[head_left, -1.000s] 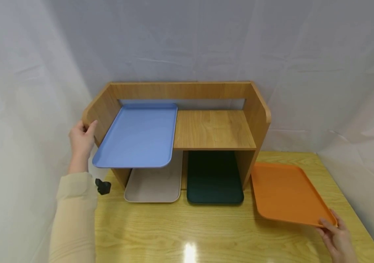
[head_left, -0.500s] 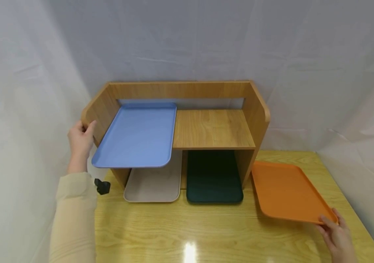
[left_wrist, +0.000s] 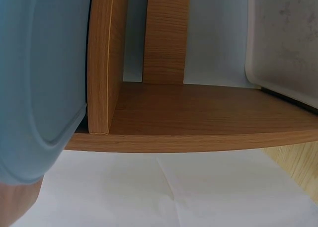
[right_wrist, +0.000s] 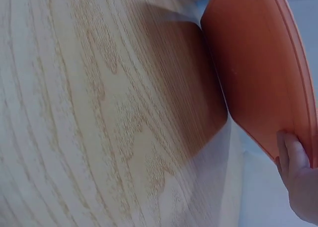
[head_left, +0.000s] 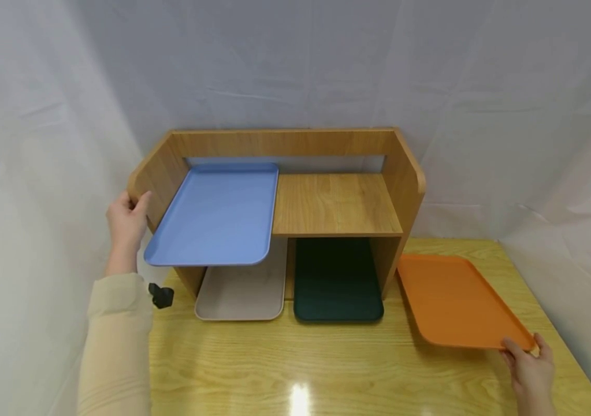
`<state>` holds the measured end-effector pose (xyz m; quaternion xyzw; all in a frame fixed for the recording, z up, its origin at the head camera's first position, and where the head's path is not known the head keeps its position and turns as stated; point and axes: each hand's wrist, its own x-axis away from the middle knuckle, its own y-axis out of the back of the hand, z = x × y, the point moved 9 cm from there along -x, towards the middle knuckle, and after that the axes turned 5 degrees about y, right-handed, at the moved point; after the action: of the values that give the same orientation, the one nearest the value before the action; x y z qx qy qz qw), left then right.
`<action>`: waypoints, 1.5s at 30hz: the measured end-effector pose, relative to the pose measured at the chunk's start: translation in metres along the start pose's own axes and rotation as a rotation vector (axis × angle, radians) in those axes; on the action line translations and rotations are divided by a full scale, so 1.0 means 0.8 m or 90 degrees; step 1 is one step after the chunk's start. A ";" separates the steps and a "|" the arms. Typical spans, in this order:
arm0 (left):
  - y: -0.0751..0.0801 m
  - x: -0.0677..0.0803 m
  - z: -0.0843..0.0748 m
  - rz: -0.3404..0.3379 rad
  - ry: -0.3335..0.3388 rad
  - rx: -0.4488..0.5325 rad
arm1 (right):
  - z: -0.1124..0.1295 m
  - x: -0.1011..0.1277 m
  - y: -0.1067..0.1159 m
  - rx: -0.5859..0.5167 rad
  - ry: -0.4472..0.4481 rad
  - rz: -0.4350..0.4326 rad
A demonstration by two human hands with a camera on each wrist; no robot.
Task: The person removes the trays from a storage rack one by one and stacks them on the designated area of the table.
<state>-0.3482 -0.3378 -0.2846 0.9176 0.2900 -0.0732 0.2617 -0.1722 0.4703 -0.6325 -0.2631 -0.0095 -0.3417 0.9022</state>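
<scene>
flat orange rectangular plastic tray point(head_left: 456, 300) sits at the right of the yellow wood-grain table point(head_left: 295, 364), just beside the right wall of the light wooden two-level shelf unit point(head_left: 337, 205); its near right corner is lifted off the table top, seen from the right wrist as the tray's underside point(right_wrist: 258, 73) tilted above its shadow. the right hand point(head_left: 529, 370) grasps that near corner, thumb on top of the rim and fingers point(right_wrist: 290, 155) curled under the edge. the left hand point(head_left: 126, 222) is clasped on the front edge of the shelf unit's left side panel, thumb and fingers wrapped round the wood, beside the pale blue rectangular plastic tray point(head_left: 217, 214) that lies on the upper level's left half and juts out over the front. below it, in the left lower compartment, lies a beige rectangular tray point(head_left: 243, 292); in the right lower compartment lies a dark green rectangular tray point(head_left: 337, 283). a small black clamp-like object point(head_left: 162, 295) sits at the table's left edge, near the cream sleeve point(head_left: 115, 346)
</scene>
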 end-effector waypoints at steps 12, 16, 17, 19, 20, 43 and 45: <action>-0.002 0.000 0.002 0.004 0.004 -0.009 | -0.008 0.014 -0.013 0.117 -0.047 0.007; -0.001 -0.001 0.002 -0.001 0.005 -0.008 | -0.008 0.017 -0.010 0.136 -0.069 -0.040; -0.001 -0.001 0.002 -0.002 0.005 -0.009 | -0.008 0.018 -0.009 0.132 -0.071 -0.051; -0.001 -0.002 0.002 -0.001 0.003 -0.012 | -0.005 0.025 -0.013 0.140 -0.075 -0.068; -0.001 -0.002 0.002 0.000 0.003 -0.013 | -0.003 0.029 -0.017 0.147 -0.074 -0.072; -0.004 -0.002 0.006 0.005 0.019 -0.012 | 0.004 0.075 -0.054 0.179 -0.142 -0.102; -0.003 -0.002 0.006 0.003 0.020 -0.007 | 0.002 0.075 -0.053 0.164 -0.141 -0.105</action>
<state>-0.3511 -0.3392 -0.2892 0.9180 0.2918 -0.0569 0.2623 -0.1522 0.4076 -0.5997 -0.1800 -0.1740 -0.3795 0.8907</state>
